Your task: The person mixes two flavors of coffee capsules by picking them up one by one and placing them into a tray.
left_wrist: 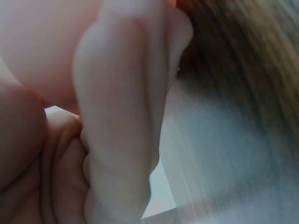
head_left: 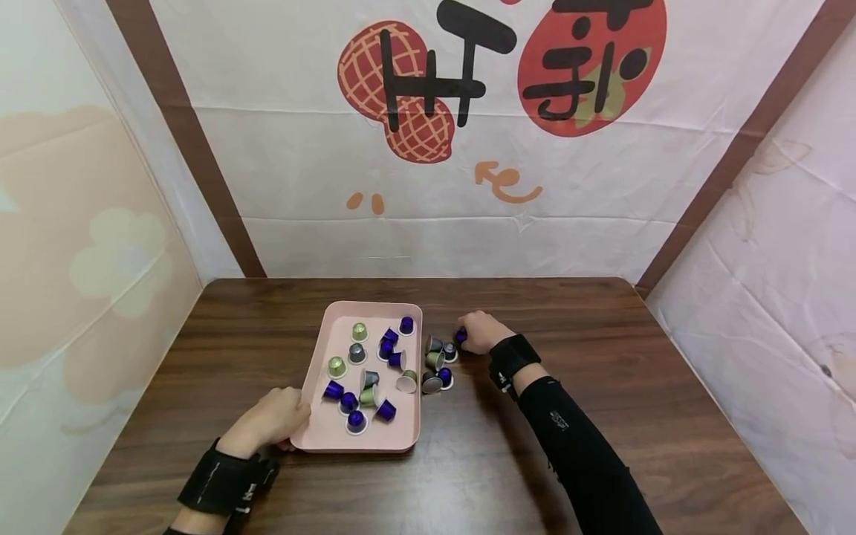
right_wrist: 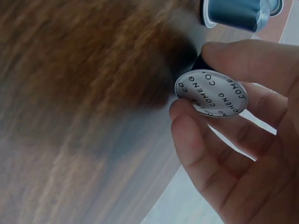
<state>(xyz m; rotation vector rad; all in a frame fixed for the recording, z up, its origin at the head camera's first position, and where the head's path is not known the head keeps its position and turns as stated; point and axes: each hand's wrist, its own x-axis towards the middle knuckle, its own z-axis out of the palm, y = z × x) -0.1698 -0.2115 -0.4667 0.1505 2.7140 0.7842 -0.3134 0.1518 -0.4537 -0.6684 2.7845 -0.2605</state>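
The right hand (right_wrist: pixel 233 140) pinches a purple capsule (right_wrist: pixel 210 93) between thumb and fingers, foil lid facing the wrist camera, its dark body mostly hidden behind the lid. Just beyond it lies a grey capsule (right_wrist: pixel 238 11), cut off by the picture's edge. From the head view the capsule shows only as a purple speck (head_left: pixel 461 336) past the knuckles, beside a small cluster of capsules (head_left: pixel 436 364) on the wooden table (head_left: pixel 602 357). Left of these sits the pink tray (head_left: pixel 334 438), its near corner gripped by the left hand (head_left: pixel 267 420); the left wrist view is blurred skin. Bare tabletop spreads to the right.
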